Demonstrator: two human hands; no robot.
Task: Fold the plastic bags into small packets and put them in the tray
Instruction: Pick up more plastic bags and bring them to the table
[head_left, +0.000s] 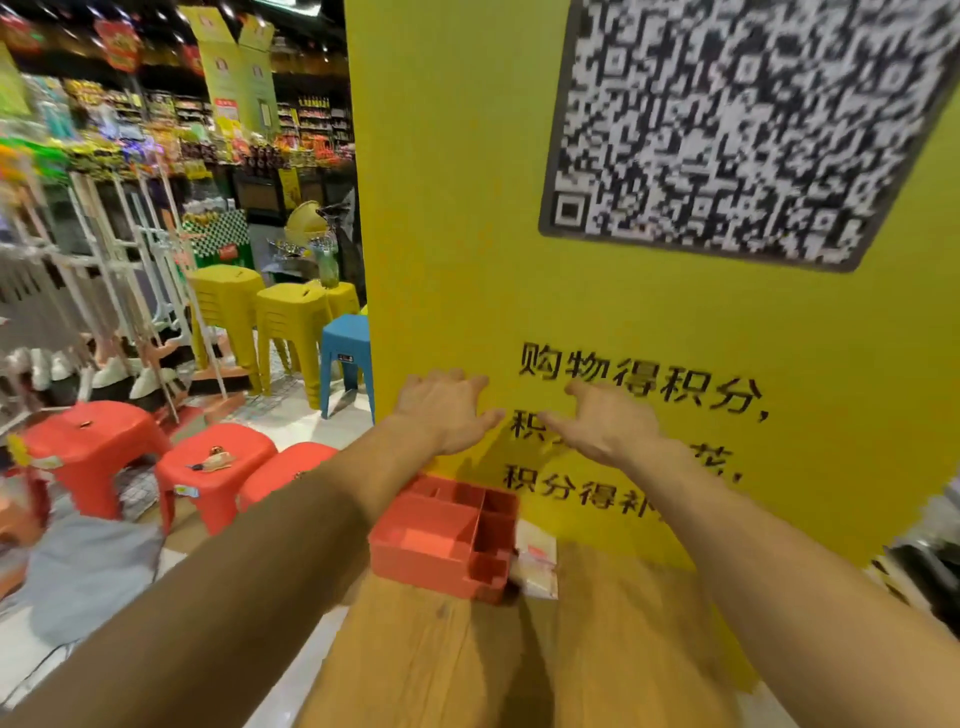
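Note:
An orange-red tray (415, 551) with several compartments sits at the far end of a wooden table (519, 649), against a yellow wall. Right of the tray lie pale plastic bags (537, 564), flat on the table. Both my arms stretch forward above the table. My left hand (447, 410) is held out with fingers straight and spread, in front of the yellow wall above the tray. My right hand (608, 423) is beside it, fingers also straight, holding nothing. I cannot tell whether the hands touch the wall.
The yellow wall (467, 208) carries a large QR code and black lettering. Left of the table stand red stools (213, 462), yellow stools (285, 322) and a blue stool (345, 348). Shop shelves fill the far left.

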